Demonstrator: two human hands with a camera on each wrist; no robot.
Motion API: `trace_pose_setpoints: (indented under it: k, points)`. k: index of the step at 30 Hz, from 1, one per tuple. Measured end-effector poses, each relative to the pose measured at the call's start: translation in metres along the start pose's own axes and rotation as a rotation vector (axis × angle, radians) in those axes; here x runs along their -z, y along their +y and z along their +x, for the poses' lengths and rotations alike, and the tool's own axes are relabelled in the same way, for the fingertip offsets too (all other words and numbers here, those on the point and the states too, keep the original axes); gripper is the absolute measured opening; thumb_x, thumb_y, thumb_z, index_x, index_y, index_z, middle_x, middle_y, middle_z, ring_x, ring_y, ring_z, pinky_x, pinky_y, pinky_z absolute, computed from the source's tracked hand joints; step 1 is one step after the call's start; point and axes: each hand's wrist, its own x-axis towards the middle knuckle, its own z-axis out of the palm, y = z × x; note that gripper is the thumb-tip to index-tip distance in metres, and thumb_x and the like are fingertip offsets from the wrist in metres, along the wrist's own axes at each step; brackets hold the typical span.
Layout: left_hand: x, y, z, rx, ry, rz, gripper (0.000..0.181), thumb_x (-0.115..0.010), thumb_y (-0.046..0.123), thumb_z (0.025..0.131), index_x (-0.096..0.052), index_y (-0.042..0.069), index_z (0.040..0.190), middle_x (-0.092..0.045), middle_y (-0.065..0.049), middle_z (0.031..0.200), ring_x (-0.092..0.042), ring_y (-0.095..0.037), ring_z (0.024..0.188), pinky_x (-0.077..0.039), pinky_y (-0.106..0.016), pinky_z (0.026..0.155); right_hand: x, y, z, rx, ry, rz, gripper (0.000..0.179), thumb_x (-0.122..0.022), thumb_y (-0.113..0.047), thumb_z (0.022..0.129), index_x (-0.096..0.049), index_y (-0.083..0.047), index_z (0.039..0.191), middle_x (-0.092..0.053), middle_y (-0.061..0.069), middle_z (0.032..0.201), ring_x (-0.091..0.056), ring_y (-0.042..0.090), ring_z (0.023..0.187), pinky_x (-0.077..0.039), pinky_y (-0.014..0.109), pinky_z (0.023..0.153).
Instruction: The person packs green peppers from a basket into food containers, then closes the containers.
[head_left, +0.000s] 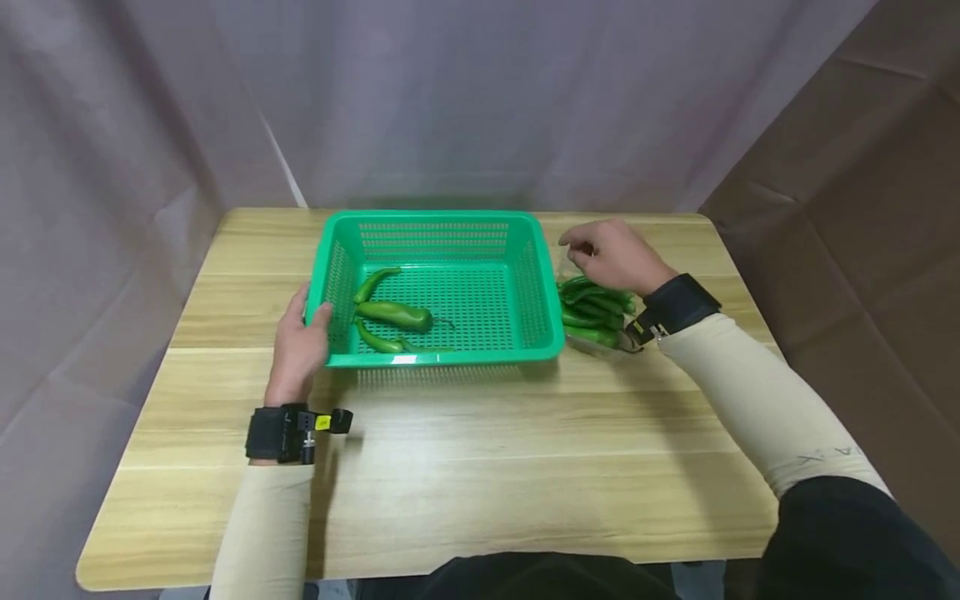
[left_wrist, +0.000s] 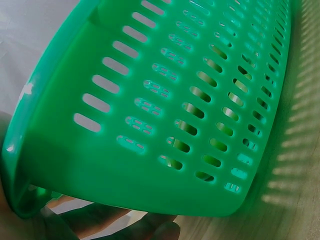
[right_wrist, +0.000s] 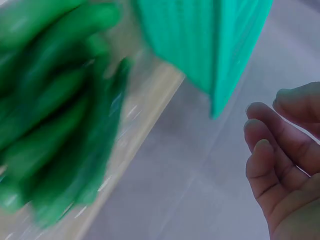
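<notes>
A green plastic basket (head_left: pixel 442 360) with slotted walls stands on the table. My left hand (head_left: pixel 297 346) grips its left rim, thumb over the edge; in the left wrist view, fingers (left_wrist: pixel 95 222) show beyond the basket's wall (left_wrist: pixel 65 165). Inside the basket, to the left, lie a thick green pepper (head_left: pixel 393 315) and a few thinner ones. Past the basket's right side, my right hand (head_left: pixel 615 254) hovers over a heap of green peppers (head_left: pixel 592 304) on clear plastic. Its fingers (right_wrist: pixel 265 162) are loosely bent and hold nothing in the right wrist view.
The wooden table (head_left: pixel 480 467) extends in front of the basket and to both sides. A grey curtain (head_left: pixel 450 100) hangs behind its back edge, and a brownish cloth (head_left: pixel 847 208) hangs on the right.
</notes>
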Motion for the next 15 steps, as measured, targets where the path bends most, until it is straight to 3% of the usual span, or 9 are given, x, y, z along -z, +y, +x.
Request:
trace_pose_setpoints:
  k: [9,15]
  points:
    - [-0.007,0.001,-0.002,0.008,0.000,-0.009,0.061,-0.041,0.033,0.113,-0.017,0.028,0.169,-0.029,-0.011,0.172,-0.037,-0.035,0.152,-0.036,-0.056,0.123,-0.024,-0.058,0.056,0.173,-0.131,-0.038,0.031,-0.058,-0.009,0.102,-0.071,-0.004,0.130,-0.077,0.014,0.104,-0.063,0.023,0.073,-0.048,0.039,0.074]
    - [-0.014,0.002,-0.002,-0.023,0.013,0.005,0.060,-0.043,0.031,0.112,-0.021,0.027,0.168,-0.034,-0.013,0.169,-0.041,-0.036,0.149,-0.040,-0.057,0.120,-0.058,-0.097,0.085,0.218,-0.313,-0.082,0.037,-0.061,-0.017,0.104,-0.066,-0.006,0.139,-0.076,0.013,0.118,-0.069,0.026,0.096,-0.055,0.042,0.089]
